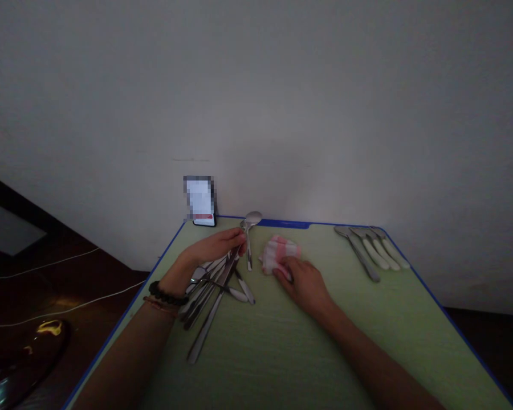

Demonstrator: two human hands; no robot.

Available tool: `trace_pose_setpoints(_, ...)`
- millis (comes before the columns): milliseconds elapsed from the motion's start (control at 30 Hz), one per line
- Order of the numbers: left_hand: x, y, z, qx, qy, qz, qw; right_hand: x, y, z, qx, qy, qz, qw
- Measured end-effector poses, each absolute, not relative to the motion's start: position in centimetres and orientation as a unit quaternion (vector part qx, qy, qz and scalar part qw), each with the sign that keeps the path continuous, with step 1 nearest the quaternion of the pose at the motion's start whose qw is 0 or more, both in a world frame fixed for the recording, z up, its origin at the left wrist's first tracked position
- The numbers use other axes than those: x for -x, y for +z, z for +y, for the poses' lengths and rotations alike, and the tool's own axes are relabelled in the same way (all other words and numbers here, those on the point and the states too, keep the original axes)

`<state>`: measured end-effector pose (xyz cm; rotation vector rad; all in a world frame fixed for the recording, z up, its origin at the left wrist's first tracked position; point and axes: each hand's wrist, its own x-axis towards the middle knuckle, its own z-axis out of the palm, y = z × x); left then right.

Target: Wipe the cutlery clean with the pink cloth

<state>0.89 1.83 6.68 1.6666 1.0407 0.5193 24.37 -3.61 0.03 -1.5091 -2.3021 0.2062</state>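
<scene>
My left hand (pixel 216 244) reaches over a pile of metal cutlery (pixel 209 285), its fingers pressed together at the pile's far end. The blade end of a long table knife (pixel 205 336) and the handle of an upright-lying spoon (pixel 253 217) are right by the fingertips; what they pinch is too dim to make out. My right hand (pixel 305 282) is closed on a pink and white cloth (pixel 277 247), which rests on the table to the right of the pile.
On the right of the green, blue-edged table (pixel 290 353) lie several forks with white handles (pixel 382 250) and an all-metal piece of cutlery (pixel 361 256). A phone (pixel 203 199) stands at the far left edge against the wall (pixel 325 114). White cables (pixel 64 310) run beside the table.
</scene>
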Motion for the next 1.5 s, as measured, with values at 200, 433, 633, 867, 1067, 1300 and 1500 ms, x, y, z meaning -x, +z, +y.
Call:
trace_pose_setpoints(200,-5.6,4.9,0.2,-0.572,0.326,0.426,0.621,-25.5,0.0,-2.3,0.595,0.137,-0.687,0.394)
trace_pose_setpoints(433,-9.3,4.0,-2.7,-0.456,0.339,0.385,0.727,-27.6,-0.9,-1.3,0.602,0.309,-0.454,0.58)
trace_pose_setpoints(633,-10.4,4.5,-3.0,-0.362,0.351,0.357,0.786,-28.2,-0.7,-0.5,0.414,0.545,-0.235,0.69)
trace_pose_setpoints(867,-11.1,1.6,-3.0,-0.306,0.366,0.361,0.801,-29.2,-0.1,-0.1,0.301,0.665,-0.151,0.667)
trace_pose_setpoints(1067,-11.5,0.0,-3.2,-0.334,0.371,0.364,0.787,-29.6,-0.1,0.3,0.274,0.725,-0.129,0.618)
trace_pose_setpoints(1300,-11.5,-1.0,-3.0,-0.319,0.387,0.379,0.778,-28.8,-0.1,0.2,0.331,0.688,-0.199,0.615)
trace_pose_setpoints(1500,-11.4,-1.1,-3.1,-0.338,0.384,0.381,0.77,-28.6,-0.6,0.3,0.354,0.676,-0.203,0.614)
